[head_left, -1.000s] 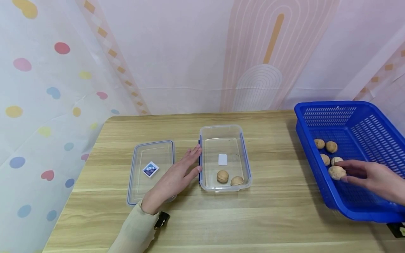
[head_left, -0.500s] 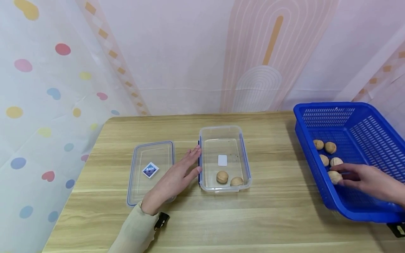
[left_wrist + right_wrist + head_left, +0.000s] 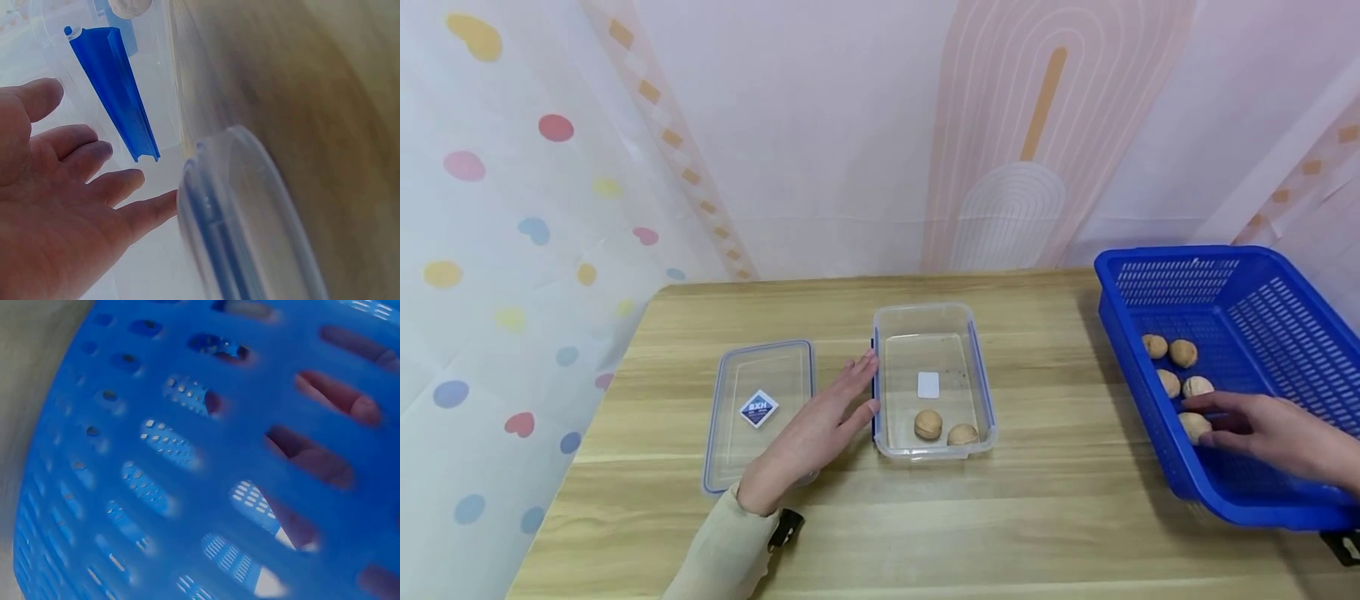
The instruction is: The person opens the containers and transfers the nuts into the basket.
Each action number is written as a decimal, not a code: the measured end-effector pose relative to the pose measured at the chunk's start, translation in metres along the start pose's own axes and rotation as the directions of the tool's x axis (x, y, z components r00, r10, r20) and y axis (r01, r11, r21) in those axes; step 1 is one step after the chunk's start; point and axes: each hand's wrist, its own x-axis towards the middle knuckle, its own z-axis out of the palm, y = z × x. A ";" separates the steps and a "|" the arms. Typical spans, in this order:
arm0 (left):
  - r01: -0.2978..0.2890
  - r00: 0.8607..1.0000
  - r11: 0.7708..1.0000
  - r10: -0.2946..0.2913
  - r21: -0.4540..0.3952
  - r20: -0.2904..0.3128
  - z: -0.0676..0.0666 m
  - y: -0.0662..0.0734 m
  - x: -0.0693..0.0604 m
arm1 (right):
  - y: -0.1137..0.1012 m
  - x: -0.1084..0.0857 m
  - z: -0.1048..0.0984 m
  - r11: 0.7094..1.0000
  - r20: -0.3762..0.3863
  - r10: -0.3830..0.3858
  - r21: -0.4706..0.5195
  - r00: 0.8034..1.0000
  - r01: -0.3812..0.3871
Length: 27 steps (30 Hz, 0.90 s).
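Observation:
My left hand (image 3: 816, 433) has its fingers extended against the left side of a clear plastic food container (image 3: 928, 457). Two walnuts, one a round walnut (image 3: 928, 425), lie near the container's front end. The left wrist view shows the same hand beside the container's blue side latch (image 3: 115, 90). At the right, my right hand (image 3: 1270, 433) reaches into a blue slotted basket (image 3: 1157, 408) and pinches a walnut (image 3: 1195, 427) between thumb and fingers. Several other walnuts lie close by along the basket's left wall. The basket wall hides most of that hand in the right wrist view.
Partly beneath my left hand and wrist lies the clear lid (image 3: 730, 442) with a blue seal and a BXH sticker (image 3: 758, 408). All of it stands on a wooden table (image 3: 1037, 517), with a patterned cloth (image 3: 820, 167) hanging behind.
My right hand has lowered the walnut a little, down beside the other walnuts in the basket. The left hand stays at the container. The head view has tilted slightly.

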 end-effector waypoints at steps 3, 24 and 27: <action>-0.001 1.000 1.000 0.001 -0.001 -0.001 0.001 0.000 0.000 | -0.001 -0.004 0.000 0.999 -0.035 0.001 -0.032 0.999 -0.002; 0.023 1.000 1.000 -0.023 -0.004 0.008 0.000 -0.001 0.000 | -0.035 -0.033 0.008 0.994 -0.530 0.030 0.107 0.847 0.032; 0.027 1.000 1.000 -0.027 -0.004 0.010 0.000 -0.001 0.000 | -0.044 -0.033 0.009 0.991 -0.565 0.035 0.128 0.824 0.046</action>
